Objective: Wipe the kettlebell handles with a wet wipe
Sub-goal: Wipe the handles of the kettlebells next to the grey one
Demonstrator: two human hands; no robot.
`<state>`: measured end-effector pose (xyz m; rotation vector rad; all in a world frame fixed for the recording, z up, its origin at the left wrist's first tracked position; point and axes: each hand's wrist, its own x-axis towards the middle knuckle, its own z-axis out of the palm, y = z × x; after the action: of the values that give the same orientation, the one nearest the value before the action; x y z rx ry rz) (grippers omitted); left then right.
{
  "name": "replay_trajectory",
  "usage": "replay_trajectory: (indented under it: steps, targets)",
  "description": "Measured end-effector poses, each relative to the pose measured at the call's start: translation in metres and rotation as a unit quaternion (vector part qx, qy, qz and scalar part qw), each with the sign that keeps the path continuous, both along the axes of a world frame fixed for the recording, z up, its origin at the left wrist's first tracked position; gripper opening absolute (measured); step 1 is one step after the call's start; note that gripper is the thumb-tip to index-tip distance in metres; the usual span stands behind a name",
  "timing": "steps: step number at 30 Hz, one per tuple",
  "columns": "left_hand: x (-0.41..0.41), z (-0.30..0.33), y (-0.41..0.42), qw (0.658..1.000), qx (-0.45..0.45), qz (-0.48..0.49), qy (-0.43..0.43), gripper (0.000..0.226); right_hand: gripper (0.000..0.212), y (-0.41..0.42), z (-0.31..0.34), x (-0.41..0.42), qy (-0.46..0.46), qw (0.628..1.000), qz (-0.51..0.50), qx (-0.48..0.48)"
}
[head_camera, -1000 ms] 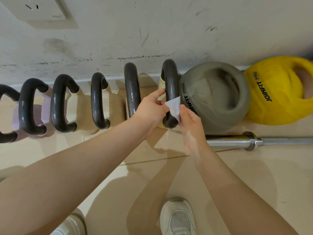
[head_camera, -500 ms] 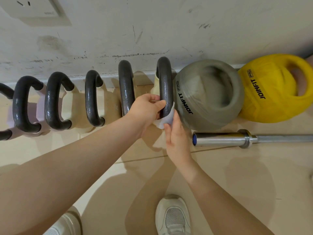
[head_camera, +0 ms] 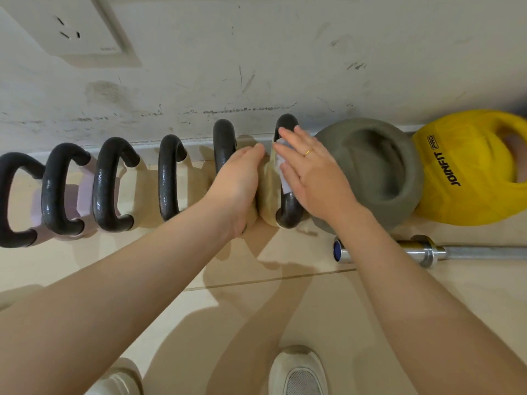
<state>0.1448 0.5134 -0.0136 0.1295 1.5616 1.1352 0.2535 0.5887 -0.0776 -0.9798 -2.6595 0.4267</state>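
Note:
Several kettlebells with black handles stand in a row along the wall. My right hand [head_camera: 309, 169] lies flat over the upper part of the rightmost black handle [head_camera: 288, 206], pressing a white wet wipe [head_camera: 283, 173] against it; only strips of the wipe show under the fingers. My left hand [head_camera: 238, 181] rests on that kettlebell's beige body [head_camera: 268, 183], between this handle and the neighbouring black handle [head_camera: 224, 138]. Further left stand more black handles [head_camera: 166, 178].
A grey soft kettlebell [head_camera: 370, 166] and a yellow one [head_camera: 467, 172] marked JOINFIT sit to the right. A steel barbell [head_camera: 427, 252] lies on the tiled floor in front of them. My white shoes [head_camera: 299, 372] are below. A wall socket [head_camera: 68, 27] is at top left.
My right hand has moved with the wipe from the handle's lower end up to its top half and now lies flat over it. My left hand has shifted onto the kettlebell's body.

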Motion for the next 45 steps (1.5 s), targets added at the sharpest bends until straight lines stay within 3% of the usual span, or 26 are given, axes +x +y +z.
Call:
replay_trajectory:
  steps: [2,5,9,13,19,22,25,28,31,34,36,38,42,45]
  targets:
    - [-0.008,0.003,0.000,1.000,0.016,-0.003,-0.007,0.029,0.038,0.005,0.003,-0.003,-0.078,0.991,0.066,0.091]
    - [-0.023,0.008,0.002,0.999,0.046,0.006,-0.024,0.043,0.032,0.005,0.007,-0.004,-0.194,0.936,0.212,0.206]
    - [-0.039,0.007,0.000,0.998,0.046,0.024,-0.033,0.037,0.042,0.010,0.026,-0.018,-0.215,0.934,0.203,0.202]
    - [-0.040,0.003,-0.013,0.998,0.028,0.003,-0.063,0.037,0.042,-0.014,0.024,-0.020,-0.364,0.871,0.277,0.180]
    - [-0.037,0.003,-0.014,0.997,0.034,0.013,-0.064,0.030,0.035,-0.016,0.005,-0.002,-0.258,0.890,0.217,0.308]
    - [-0.031,0.001,-0.015,0.995,0.043,-0.061,-0.063,0.034,0.024,-0.036,-0.021,0.028,-0.224,0.884,0.230,0.339]
    - [-0.021,-0.001,-0.013,0.988,0.020,-0.139,-0.062,0.048,0.040,-0.038,-0.039,0.053,-0.187,0.871,0.264,0.371]
    - [-0.011,0.001,-0.006,0.986,-0.004,-0.150,-0.070,0.035,0.042,-0.033,-0.044,0.056,-0.163,0.868,0.273,0.381]
    - [-0.006,0.003,0.005,0.990,-0.038,-0.137,-0.024,0.022,0.047,-0.045,-0.052,0.044,-0.074,0.943,0.115,0.303]
    - [-0.001,0.003,0.011,0.985,-0.067,-0.158,0.025,0.023,0.061,-0.085,-0.063,0.026,0.021,0.995,-0.040,0.084]
    - [0.001,0.003,0.010,0.984,-0.070,-0.159,0.035,0.022,0.060,-0.094,-0.048,0.014,0.144,0.975,-0.115,-0.122]
    - [0.004,0.002,0.008,0.983,-0.066,-0.167,0.049,0.024,0.060,-0.081,-0.027,0.007,0.218,0.912,-0.173,-0.301]
    - [0.006,-0.002,0.004,0.975,-0.050,-0.197,0.086,0.028,0.036,-0.069,-0.026,0.017,0.272,0.855,-0.178,-0.404]
    - [0.010,-0.001,-0.006,0.973,-0.043,-0.215,0.068,0.029,0.024,-0.076,-0.035,0.030,0.220,0.868,-0.160,-0.416]
